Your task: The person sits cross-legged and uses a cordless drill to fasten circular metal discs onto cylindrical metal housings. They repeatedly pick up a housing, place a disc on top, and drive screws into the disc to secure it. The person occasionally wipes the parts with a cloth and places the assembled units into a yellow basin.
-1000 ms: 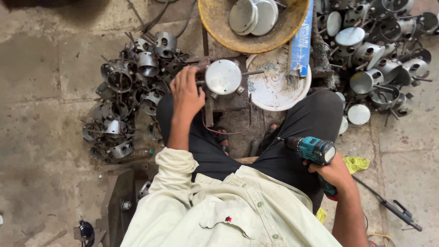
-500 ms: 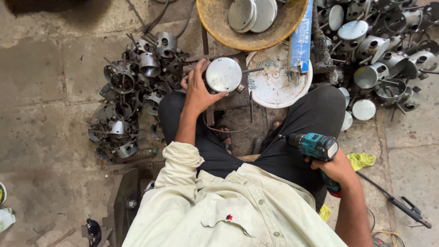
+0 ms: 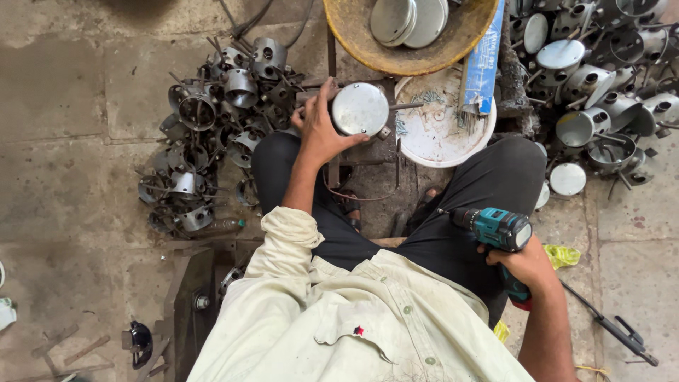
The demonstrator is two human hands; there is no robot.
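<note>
My left hand (image 3: 320, 129) grips a round shiny metal can with a flat lid (image 3: 361, 109), which sits on a small dark metal stand (image 3: 385, 147) between my knees. A thin rod sticks out of the can to the right. My right hand (image 3: 525, 263) holds a teal and black cordless drill (image 3: 495, 228) over my right thigh, its bit pointing left, well apart from the can. I sit on the ground in black trousers and a pale shirt.
A heap of grey metal housings (image 3: 212, 134) lies to the left, another heap (image 3: 608, 92) at upper right. A yellow basin (image 3: 353, 42) with flat lids is ahead, a white dish (image 3: 445, 138) with small screws beside it. A black tool (image 3: 615, 329) lies at lower right.
My left hand has settled more firmly around the can on the stand. The drill stays held over my right thigh, hardly moved.
</note>
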